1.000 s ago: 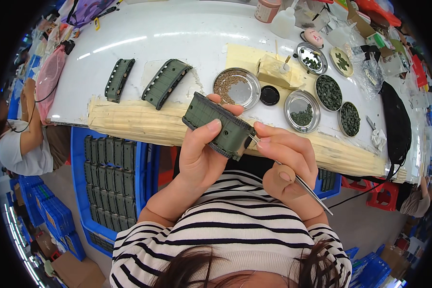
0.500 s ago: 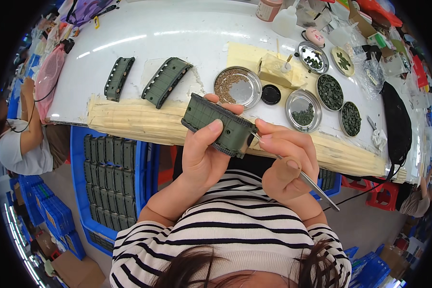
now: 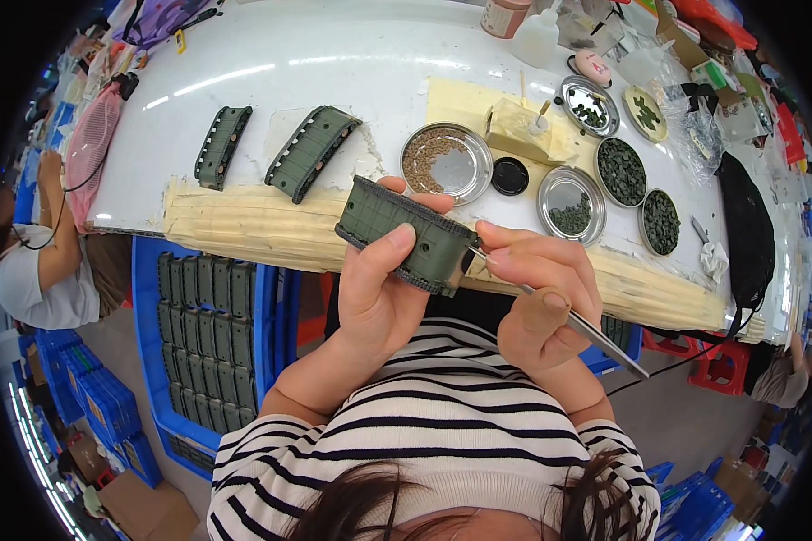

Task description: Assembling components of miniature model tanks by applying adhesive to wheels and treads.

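Note:
My left hand (image 3: 376, 293) grips a dark green model part (image 3: 376, 213) with black, track-like edges, its thumb pressed on the side face near a small round hole. The part is tilted, its right end lower. In my right hand (image 3: 548, 293) is a pair of steel tweezers (image 3: 595, 335), pinched between thumb and fingers. Their tip meets the right end of the model part; whether a small piece sits in the tip I cannot make out. Two similar green parts, one slimmer (image 3: 223, 149) and one broader (image 3: 312, 155), lie on the white table to the left.
Beyond my hands stand a round tray of brown bits (image 3: 444, 162), a tray of green bits (image 3: 572, 206), bowls of dark green pieces (image 3: 620, 171), a black lid (image 3: 510, 178) and a paper-wrapped block (image 3: 528, 132). A blue crate (image 3: 149, 334) of green parts is at lower left.
The model part has shifted slightly left in my left hand. The rear end of the tweezers has swung a little right and up; their tip stays at the part's right end.

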Motion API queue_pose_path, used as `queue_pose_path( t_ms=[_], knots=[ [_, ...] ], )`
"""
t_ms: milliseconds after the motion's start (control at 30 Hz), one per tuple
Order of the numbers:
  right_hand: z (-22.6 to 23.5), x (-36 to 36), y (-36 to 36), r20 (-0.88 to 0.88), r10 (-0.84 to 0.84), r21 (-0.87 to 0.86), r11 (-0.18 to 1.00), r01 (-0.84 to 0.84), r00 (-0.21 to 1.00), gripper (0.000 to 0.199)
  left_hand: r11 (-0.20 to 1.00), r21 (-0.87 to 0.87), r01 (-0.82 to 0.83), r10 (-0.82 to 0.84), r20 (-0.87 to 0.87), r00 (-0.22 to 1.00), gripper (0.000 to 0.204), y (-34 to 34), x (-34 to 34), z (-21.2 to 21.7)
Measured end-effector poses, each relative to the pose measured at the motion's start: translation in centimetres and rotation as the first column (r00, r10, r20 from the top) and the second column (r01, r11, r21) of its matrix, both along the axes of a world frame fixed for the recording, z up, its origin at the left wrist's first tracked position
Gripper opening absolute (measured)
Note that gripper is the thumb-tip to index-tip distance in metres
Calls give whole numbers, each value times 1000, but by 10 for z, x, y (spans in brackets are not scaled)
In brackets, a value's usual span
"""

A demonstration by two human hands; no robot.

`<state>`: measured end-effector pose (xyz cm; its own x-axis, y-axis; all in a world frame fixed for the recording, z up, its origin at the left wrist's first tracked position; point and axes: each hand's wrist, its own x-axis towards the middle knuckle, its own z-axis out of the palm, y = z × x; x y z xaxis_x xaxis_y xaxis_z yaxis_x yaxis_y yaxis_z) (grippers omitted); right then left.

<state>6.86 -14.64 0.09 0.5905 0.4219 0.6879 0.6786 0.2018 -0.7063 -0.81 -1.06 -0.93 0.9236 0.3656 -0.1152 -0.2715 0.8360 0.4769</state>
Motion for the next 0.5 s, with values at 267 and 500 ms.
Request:
queue_pose_path(
  t_ms=[267, 500],
  knots=[
    [13, 35, -1, -237, -122, -262, 963, 57, 964, 17, 992, 97, -86, 95, -100, 990, 41, 31, -8, 8],
    [4, 48, 24, -61, -55, -447, 894, 22, 997, 11, 979, 195, -58, 86, -135, 987, 35, 31, -10, 15]
  ],
)
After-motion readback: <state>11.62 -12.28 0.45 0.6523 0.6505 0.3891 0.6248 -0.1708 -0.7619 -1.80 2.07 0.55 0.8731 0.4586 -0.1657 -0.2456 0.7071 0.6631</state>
